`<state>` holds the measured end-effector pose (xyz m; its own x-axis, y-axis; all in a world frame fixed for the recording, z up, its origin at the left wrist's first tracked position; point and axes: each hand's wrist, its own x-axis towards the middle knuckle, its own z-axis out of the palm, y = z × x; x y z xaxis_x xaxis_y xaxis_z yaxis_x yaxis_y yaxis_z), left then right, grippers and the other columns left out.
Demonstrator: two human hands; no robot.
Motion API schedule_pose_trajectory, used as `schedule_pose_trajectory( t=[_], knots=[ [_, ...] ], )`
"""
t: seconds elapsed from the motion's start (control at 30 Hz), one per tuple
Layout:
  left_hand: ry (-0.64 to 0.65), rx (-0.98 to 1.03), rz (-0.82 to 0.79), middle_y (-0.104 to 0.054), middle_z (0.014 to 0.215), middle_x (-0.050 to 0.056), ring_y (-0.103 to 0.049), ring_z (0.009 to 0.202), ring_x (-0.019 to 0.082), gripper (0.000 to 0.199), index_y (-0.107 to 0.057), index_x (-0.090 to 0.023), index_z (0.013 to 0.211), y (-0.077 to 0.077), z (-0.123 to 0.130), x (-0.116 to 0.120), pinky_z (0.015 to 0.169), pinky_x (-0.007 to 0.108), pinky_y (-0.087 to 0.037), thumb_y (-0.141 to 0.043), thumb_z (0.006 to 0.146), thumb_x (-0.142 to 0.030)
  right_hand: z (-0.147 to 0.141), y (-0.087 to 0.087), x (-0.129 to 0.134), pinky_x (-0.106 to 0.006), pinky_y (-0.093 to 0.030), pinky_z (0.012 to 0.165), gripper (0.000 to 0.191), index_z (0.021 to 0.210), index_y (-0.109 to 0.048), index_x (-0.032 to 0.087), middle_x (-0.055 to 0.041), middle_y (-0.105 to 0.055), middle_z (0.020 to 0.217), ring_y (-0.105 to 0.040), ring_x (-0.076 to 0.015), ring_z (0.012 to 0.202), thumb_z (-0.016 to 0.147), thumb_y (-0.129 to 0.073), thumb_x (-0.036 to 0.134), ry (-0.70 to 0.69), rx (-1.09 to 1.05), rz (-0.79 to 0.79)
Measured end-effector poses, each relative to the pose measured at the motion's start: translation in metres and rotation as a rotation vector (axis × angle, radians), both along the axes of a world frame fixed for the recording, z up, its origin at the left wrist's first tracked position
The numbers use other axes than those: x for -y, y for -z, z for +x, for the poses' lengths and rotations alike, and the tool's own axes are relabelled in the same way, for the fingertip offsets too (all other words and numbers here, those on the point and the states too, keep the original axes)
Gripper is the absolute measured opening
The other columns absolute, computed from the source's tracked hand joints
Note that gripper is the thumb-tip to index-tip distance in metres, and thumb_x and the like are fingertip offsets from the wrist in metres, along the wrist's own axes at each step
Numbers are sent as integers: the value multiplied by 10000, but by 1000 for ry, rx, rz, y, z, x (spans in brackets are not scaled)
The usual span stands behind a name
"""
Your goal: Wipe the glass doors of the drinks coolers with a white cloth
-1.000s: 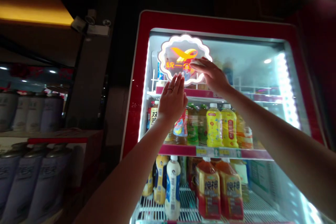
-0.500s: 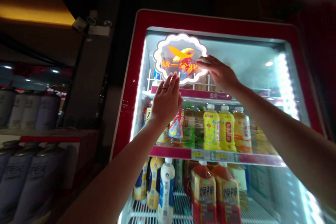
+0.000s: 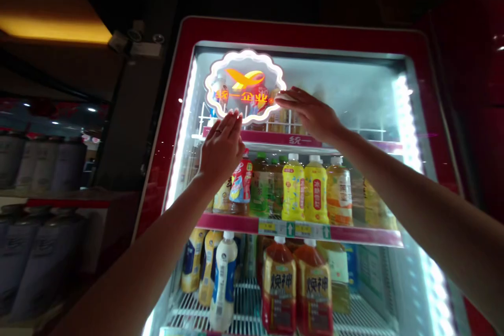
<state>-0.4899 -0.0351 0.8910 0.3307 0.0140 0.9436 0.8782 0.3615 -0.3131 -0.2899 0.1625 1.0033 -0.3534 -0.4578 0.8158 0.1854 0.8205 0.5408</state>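
A red-framed drinks fridge point(image 3: 299, 31) with a glass door stands in front of me. A lit scalloped logo sign point(image 3: 244, 86) glows on the glass near its top. My left hand point(image 3: 220, 149) is flat against the glass just below the sign, fingers together and pointing up, a ring on one finger. My right hand point(image 3: 311, 113) lies palm-down on the glass at the sign's right edge and seems to press something small and pale under its fingertips. Behind the glass, yellow bottles point(image 3: 305, 194) stand on the middle shelf and large orange-labelled bottles point(image 3: 297, 289) on the shelf below.
To the left, rows of pale large bottles point(image 3: 43, 163) fill dark shelving with a red-edged shelf point(image 3: 66, 202). A security camera point(image 3: 134, 39) hangs beside the fridge's top left corner. Another red surface point(image 3: 484, 89) borders the fridge on the right.
The whole fridge has drifted left in my view. My left hand slid left and slightly down on the glass; my right hand stays at the sign's right edge.
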Motion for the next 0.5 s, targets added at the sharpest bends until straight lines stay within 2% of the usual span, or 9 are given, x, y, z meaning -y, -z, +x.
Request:
schedule_pose_trajectory(
  t=[0.17,0.27,0.37,0.43,0.5],
  knots=[
    [-3,-42,-98,-522,1684,156,-466,1598,259,624,-475,-103,1640,5,36,-24,1357,475,-386,-442,1017,-107,-9,-20,2,-565,-415,1349,683,1587,-559,471,137,-595,1616,-429,-280,1614,1011,-356,164,-25,-92,-70],
    [-3,-28,-131,-480,1711,158,-425,1622,253,608,-481,-64,1627,1,61,-43,1371,448,-355,-421,1024,-116,-7,-14,4,-534,-408,1358,703,1622,-522,443,133,-561,1649,-410,-249,1625,1010,-343,145,-1,-43,-24],
    [-15,-3,-165,-452,1733,144,-397,1637,240,601,-470,-64,1633,-3,79,-58,1386,424,-316,-409,1039,-137,9,-2,-5,-514,-408,1361,717,1633,-494,463,158,-543,1658,-417,-214,1620,1018,-331,132,29,38,44],
    [-38,13,-192,-431,1749,142,-374,1648,239,603,-452,-69,1644,-3,85,-65,1395,419,-291,-409,1050,-160,22,0,-15,-525,-420,1354,718,1623,-501,482,165,-539,1659,-427,-223,1615,1019,-337,129,32,37,52],
    [-48,21,-196,-392,1767,151,-349,1660,248,614,-424,-65,1659,-1,86,-71,1400,433,-276,-405,1054,-169,30,-4,-24,-546,-445,1338,716,1607,-520,495,165,-541,1657,-437,-248,1610,1016,-345,132,28,-9,24]
  ],
)
